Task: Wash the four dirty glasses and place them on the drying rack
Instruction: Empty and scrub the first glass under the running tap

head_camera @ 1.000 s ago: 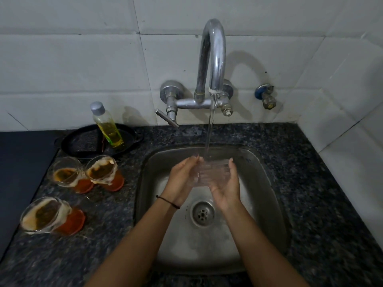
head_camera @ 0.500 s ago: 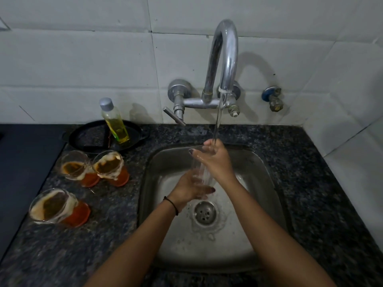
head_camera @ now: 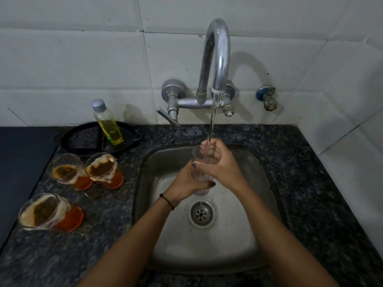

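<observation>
Over the sink (head_camera: 207, 245), your glass (head_camera: 200, 176) stands near upright, mouth up under the tap stream (head_camera: 213, 112); your left hand (head_camera: 184, 184) curls round its base, your right hand (head_camera: 223, 164) wraps the upper half

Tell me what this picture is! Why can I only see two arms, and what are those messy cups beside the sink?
There is no machine here, just a person washing up. The camera sits on their head and looks down, so you see only their arms. Their left hand and right hand both hold one clear glass under water running from the tap, above the metal sink. The messy cups are three dirty glasses waiting on the dark counter to the left. Behind them a bottle of yellow liquid stands in a black pan.
</observation>
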